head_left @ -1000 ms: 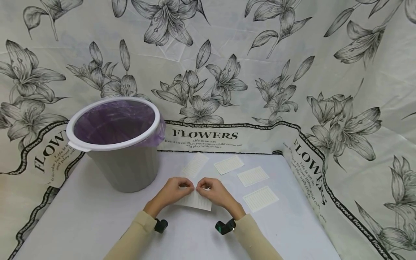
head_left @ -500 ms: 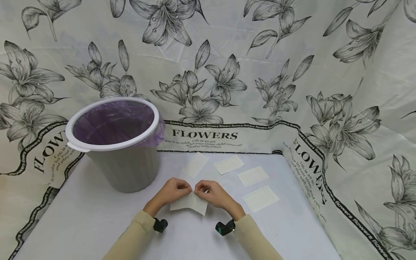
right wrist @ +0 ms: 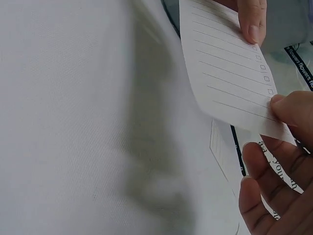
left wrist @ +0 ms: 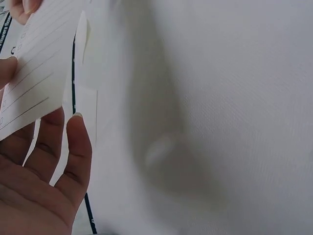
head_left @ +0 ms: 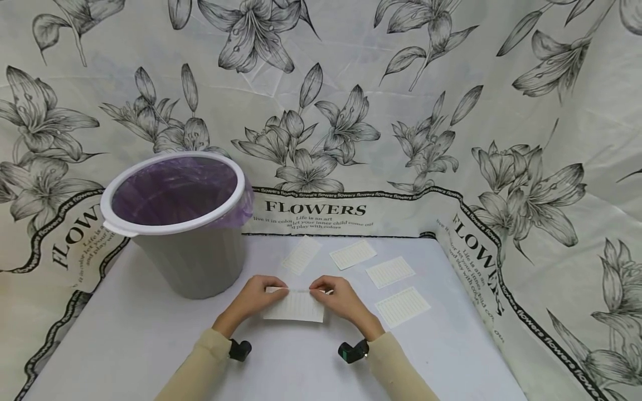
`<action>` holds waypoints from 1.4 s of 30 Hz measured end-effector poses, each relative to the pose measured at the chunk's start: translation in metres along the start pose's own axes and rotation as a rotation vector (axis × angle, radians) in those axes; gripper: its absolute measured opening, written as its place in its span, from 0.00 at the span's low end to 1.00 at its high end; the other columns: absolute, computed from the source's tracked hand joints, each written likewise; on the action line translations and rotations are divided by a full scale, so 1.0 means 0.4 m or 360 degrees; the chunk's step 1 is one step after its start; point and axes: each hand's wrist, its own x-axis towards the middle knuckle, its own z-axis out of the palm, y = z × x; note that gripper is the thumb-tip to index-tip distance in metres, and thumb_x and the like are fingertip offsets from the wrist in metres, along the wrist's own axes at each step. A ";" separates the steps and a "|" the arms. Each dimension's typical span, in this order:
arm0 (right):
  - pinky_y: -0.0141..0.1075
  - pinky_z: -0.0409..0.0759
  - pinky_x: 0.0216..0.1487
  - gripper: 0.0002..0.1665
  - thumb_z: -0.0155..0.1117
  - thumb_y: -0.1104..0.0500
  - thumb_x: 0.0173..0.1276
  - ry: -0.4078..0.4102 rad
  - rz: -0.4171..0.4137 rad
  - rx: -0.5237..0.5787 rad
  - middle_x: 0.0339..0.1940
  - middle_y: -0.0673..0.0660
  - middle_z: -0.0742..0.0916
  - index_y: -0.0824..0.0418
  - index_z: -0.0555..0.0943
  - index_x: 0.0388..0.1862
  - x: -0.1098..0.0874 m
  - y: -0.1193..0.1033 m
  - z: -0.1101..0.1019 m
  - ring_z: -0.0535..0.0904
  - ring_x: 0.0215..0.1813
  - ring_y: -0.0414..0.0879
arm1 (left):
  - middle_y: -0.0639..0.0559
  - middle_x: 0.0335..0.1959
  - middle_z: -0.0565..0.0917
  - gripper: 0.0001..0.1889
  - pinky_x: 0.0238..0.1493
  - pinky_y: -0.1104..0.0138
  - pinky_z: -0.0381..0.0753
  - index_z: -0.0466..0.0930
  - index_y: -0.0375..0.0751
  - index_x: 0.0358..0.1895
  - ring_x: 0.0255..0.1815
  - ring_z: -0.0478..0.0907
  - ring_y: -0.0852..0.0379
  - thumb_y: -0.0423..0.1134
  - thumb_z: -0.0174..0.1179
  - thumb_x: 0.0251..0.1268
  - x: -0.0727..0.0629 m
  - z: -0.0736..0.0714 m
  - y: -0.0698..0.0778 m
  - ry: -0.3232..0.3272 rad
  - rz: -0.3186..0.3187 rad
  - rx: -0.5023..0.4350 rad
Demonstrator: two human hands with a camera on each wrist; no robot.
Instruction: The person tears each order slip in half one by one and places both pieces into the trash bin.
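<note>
A white checklist sheet [head_left: 295, 307] with ruled lines and a row of small boxes is held up in front of me, over the table. My left hand [head_left: 261, 294] pinches its top edge near the left end. At the right part of the same edge, my right hand [head_left: 337, 296] grips it between thumb and fingers. In the left wrist view the sheet [left wrist: 44, 63] is one piece, slightly bowed, and the left hand's [left wrist: 46, 171] other fingers lie behind it. The right wrist view shows the right thumb [right wrist: 291, 108] pressing the sheet's [right wrist: 230, 73] boxed edge.
Several similar lined sheets lie flat beyond and right of my hands, among them a back one [head_left: 353, 254] and a near one [head_left: 403, 307]. A grey bin [head_left: 195, 267] with a white rim and purple liner stands at the left. Flower-printed cloth [head_left: 321, 211] walls the table.
My hands were close together at the middle of the sheet's top edge, with the sheet bent between them. They have now slid apart along that edge, and the sheet is spread flatter.
</note>
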 end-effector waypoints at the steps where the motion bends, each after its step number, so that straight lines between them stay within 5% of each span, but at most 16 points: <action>1: 0.33 0.82 0.44 0.04 0.69 0.58 0.72 0.0007 0.0006 -0.0007 0.42 0.51 0.91 0.55 0.89 0.41 -0.001 0.004 0.000 0.86 0.45 0.46 | 0.51 0.42 0.90 0.07 0.40 0.65 0.78 0.91 0.44 0.39 0.37 0.79 0.57 0.42 0.68 0.68 -0.001 -0.001 -0.002 0.0010 -0.0006 -0.0003; 5: 0.32 0.81 0.43 0.04 0.69 0.58 0.71 0.0022 0.0038 -0.0020 0.41 0.51 0.91 0.55 0.89 0.40 -0.004 0.011 -0.002 0.85 0.43 0.44 | 0.52 0.32 0.86 0.05 0.28 0.69 0.66 0.91 0.44 0.39 0.27 0.68 0.59 0.41 0.69 0.67 -0.003 -0.001 -0.011 0.0039 -0.0039 -0.0036; 9: 0.32 0.81 0.43 0.04 0.69 0.58 0.72 0.0010 0.0041 -0.0020 0.40 0.52 0.91 0.56 0.89 0.40 -0.003 0.012 -0.008 0.85 0.42 0.43 | 0.53 0.26 0.80 0.04 0.29 0.69 0.65 0.91 0.46 0.38 0.27 0.68 0.59 0.40 0.70 0.66 -0.004 -0.002 -0.012 0.0082 -0.0046 -0.0049; 15: 0.32 0.82 0.40 0.05 0.69 0.58 0.71 0.0010 -0.0032 -0.0003 0.39 0.52 0.91 0.58 0.89 0.39 0.001 0.020 -0.010 0.84 0.40 0.39 | 0.55 0.39 0.90 0.04 0.42 0.65 0.74 0.91 0.47 0.36 0.37 0.76 0.60 0.40 0.69 0.67 -0.007 -0.008 -0.010 0.0111 -0.0038 -0.0045; 19: 0.32 0.82 0.40 0.06 0.69 0.58 0.71 0.0007 -0.0056 -0.0006 0.38 0.53 0.91 0.59 0.89 0.38 0.001 0.024 -0.012 0.84 0.40 0.39 | 0.55 0.38 0.90 0.04 0.46 0.62 0.78 0.91 0.47 0.35 0.40 0.79 0.60 0.40 0.69 0.68 -0.010 -0.010 -0.012 0.0097 -0.0065 -0.0056; 42: 0.30 0.81 0.42 0.07 0.69 0.56 0.72 -0.0015 0.0081 0.0007 0.39 0.51 0.91 0.57 0.90 0.40 -0.005 0.024 -0.014 0.84 0.40 0.39 | 0.54 0.40 0.90 0.05 0.49 0.59 0.82 0.91 0.45 0.38 0.42 0.81 0.60 0.41 0.68 0.69 -0.009 0.000 -0.023 0.0082 -0.0066 0.0017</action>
